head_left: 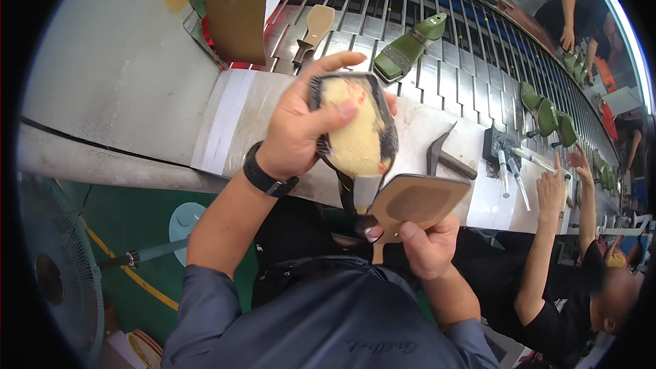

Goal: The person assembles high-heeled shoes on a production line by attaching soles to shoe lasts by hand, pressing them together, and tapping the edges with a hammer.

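Note:
My left hand (301,119) is closed round a lasted shoe (359,126), turned bottom up, its thumb lying on the underside. That underside is cream-yellow with a few reddish marks, rimmed by dark upper material. Lower right of it, my right hand (432,246) grips a tan shoe sole (417,201), wide at the forepart and narrow toward the shank, with a darker patch on its face. The sole's narrow part is close to the near end of the shoe; whether they touch I cannot tell. Some fingers of both hands are hidden behind what they hold.
A hammer (451,157) and several syringes (512,167) lie on the bench (410,119). Beyond, a slatted conveyor (444,72) carries another tan sole (319,24) and a green shoe last (410,48). A fan (61,266) stands left; a co-worker's hands (550,188) reach in at right.

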{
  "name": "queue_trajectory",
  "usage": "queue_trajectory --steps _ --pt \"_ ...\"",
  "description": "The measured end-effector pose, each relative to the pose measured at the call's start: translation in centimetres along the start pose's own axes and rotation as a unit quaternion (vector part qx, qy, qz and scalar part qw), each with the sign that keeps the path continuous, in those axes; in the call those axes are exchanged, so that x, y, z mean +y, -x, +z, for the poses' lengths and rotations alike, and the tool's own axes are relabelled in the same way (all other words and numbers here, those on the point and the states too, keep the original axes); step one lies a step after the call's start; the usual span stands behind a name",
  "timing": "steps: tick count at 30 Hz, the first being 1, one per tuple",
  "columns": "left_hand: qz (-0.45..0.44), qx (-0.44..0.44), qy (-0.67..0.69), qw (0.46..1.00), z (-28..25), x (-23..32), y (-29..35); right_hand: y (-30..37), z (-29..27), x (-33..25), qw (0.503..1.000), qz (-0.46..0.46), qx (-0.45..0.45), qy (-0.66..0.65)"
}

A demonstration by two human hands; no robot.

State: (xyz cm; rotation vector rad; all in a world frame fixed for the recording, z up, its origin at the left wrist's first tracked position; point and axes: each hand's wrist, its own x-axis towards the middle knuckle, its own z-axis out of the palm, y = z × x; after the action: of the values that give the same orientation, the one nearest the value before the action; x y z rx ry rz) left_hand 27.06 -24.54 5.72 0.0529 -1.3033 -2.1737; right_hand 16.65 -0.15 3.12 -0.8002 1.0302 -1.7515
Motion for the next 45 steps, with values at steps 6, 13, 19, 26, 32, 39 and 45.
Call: queue_trajectory --steps 6,13,19,26,32,39,45 --pt "-0.013 -0.001 -0.066 0.998 2.6 0.1 0.6 -1.2 3.3 -2.5 0.997 0.075 0.004 0.023" --pt "0.018 -0.071 0.059 0.996 2.2 -0.7 2.6 -2.0 3.9 -2.7 0.996 0.07 0.001 0.05" --pt "0.011 -0.052 -0.044 0.998 3.4 -0.2 3.7 -1.5 4.0 -2.8 0.994 0.082 -0.01 0.074" --pt "0.039 -0.09 -0.071 0.993 3.3 -0.1 4.0 -1.2 4.1 -2.8 0.995 0.068 -0.017 0.075" --pt "0.048 -0.101 -0.08 0.991 3.2 0.0 4.2 -1.0 4.3 -2.8 0.994 0.074 -0.013 0.076" --pt "0.026 -0.073 -0.056 0.995 3.8 0.6 4.7 -0.8 4.7 -2.7 0.992 0.087 0.008 0.088" --pt "-0.055 0.001 -0.081 0.995 5.4 3.3 5.2 -0.4 4.7 -2.8 0.987 0.103 0.003 0.121"
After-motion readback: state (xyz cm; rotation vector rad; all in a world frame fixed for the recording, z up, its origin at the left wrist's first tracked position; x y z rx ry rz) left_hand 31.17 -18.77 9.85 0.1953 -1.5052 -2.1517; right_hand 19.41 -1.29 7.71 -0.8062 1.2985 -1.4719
